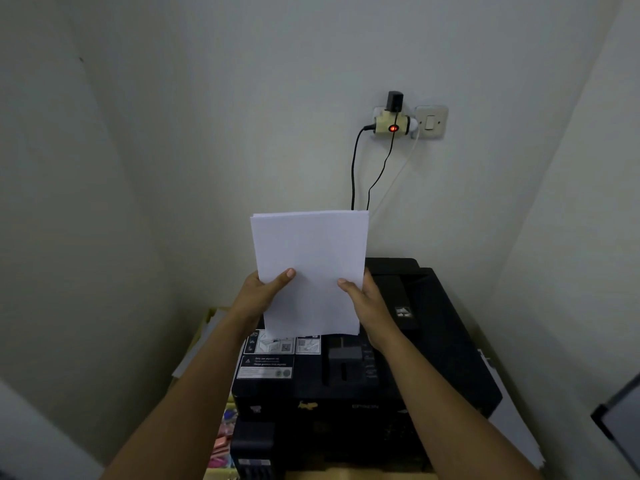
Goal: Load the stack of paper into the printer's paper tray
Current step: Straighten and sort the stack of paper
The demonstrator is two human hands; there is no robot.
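Note:
A stack of white paper (310,268) is held upright above a black printer (433,341). My left hand (265,292) grips the stack's left edge, thumb on the front. My right hand (365,303) grips its right edge the same way. The paper's lower edge hangs just over the printer's top, near white instruction labels (277,355). The stack hides the middle of the printer's rear, so the paper tray's opening cannot be made out.
The printer stands in a corner, with the wall close behind. A wall socket adapter (393,124) with a red light and hanging cables (353,174) is above it. Beside that is a light switch (430,122). Loose sheets (512,417) lie right of the printer, colourful items (223,441) at its left.

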